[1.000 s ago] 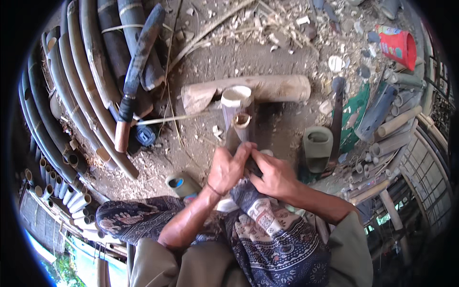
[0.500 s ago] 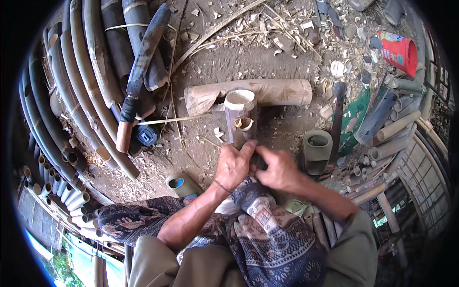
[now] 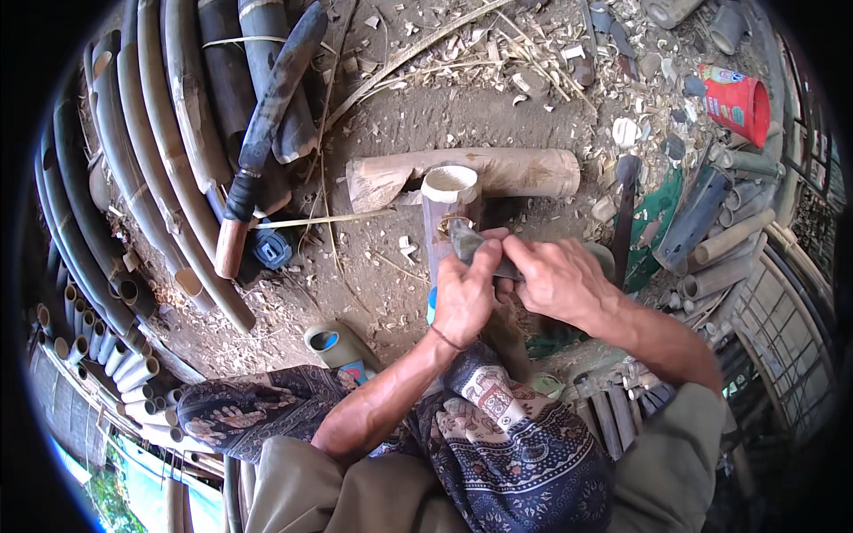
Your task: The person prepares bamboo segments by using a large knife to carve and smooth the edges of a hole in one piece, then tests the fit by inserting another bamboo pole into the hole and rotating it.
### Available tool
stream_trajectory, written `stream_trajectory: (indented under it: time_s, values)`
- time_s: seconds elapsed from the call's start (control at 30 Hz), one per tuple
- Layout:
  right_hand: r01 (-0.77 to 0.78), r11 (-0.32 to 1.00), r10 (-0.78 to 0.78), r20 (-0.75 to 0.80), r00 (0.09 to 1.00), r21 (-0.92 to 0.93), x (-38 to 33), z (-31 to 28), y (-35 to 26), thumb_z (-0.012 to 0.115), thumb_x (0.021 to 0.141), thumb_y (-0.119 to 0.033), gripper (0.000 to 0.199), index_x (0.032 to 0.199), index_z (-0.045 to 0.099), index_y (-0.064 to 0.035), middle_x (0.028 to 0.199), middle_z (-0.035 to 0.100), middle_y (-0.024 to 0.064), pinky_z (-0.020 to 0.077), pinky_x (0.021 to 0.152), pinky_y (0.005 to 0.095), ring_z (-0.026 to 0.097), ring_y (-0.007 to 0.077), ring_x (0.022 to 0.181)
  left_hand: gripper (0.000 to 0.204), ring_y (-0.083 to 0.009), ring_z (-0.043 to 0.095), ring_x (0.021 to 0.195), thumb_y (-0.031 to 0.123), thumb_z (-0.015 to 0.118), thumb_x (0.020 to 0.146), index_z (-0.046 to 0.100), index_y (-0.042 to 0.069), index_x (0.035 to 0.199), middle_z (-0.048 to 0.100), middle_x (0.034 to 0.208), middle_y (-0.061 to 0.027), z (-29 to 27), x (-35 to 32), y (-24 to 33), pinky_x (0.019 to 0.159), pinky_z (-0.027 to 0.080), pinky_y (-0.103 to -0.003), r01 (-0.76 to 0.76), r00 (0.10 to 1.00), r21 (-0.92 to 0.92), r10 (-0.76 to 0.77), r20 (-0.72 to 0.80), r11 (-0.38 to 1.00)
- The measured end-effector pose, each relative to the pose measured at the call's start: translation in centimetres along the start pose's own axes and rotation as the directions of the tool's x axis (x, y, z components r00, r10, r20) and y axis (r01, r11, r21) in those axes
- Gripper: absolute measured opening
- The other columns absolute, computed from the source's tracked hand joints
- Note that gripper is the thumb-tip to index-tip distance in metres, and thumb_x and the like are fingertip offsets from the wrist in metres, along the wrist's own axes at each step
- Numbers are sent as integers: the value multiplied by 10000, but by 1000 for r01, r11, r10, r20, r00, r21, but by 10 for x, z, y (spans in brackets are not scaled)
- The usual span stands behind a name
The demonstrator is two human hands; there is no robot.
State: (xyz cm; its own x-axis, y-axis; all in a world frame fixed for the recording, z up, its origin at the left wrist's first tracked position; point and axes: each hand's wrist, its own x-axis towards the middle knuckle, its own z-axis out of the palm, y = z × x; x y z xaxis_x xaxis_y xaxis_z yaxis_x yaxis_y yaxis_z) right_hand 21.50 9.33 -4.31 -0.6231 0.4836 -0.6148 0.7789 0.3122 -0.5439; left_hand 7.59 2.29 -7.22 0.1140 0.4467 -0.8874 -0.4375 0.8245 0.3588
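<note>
A bamboo tube (image 3: 434,233) rests against a log on the ground, its pale cut rim facing up and away from me. A hole with a curl of pale shaving is cut in its side. My left hand (image 3: 466,298) is closed around the tube's nearer part, thumb pressed along a grey knife blade (image 3: 484,250). The blade lies slantwise across the tube, its tip at the hole. My right hand (image 3: 562,277) is closed on the knife from the right; its fingers cover the handle. A small blue patch shows beside my left hand.
Behind the tube lies a split log (image 3: 524,171). Long bamboo poles (image 3: 151,151) and a big knife with a wooden handle (image 3: 233,249) lie left, near a blue tape measure (image 3: 273,250). A cut bamboo piece (image 3: 342,345) sits nearer. Right are a red container (image 3: 736,102) and stacked bamboo.
My right hand has moved right and slightly away from me, and the knife blade now shows across the tube. My left hand has shifted right. The cut bamboo piece at right is now mostly covered.
</note>
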Motion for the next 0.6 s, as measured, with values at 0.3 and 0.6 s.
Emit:
stream_trajectory:
  time_s: [0.3, 0.6]
  values:
    - [362, 818, -211, 353, 912, -446, 49, -50, -36, 672, 710, -171, 102, 660, 690, -83, 683, 679, 39, 521, 523, 315, 673, 167, 596, 463, -213, 518, 1238, 343, 464, 1003, 451, 69, 1376, 559, 1323, -92, -3, 1, -12, 1038, 412, -393, 183, 941, -782, 123, 314, 596]
    - [-99, 988, 103, -32, 994, 118, -18, 3, -5, 596, 867, -168, 322, 1168, 553, -60, 653, 645, 162, 511, 536, 434, 664, 306, 596, 329, -158, 580, 590, 255, 457, 980, 651, -9, 946, 636, 693, -80, 5, 3, 6, 550, 454, -313, -63, 995, 76, 57, 83, 995]
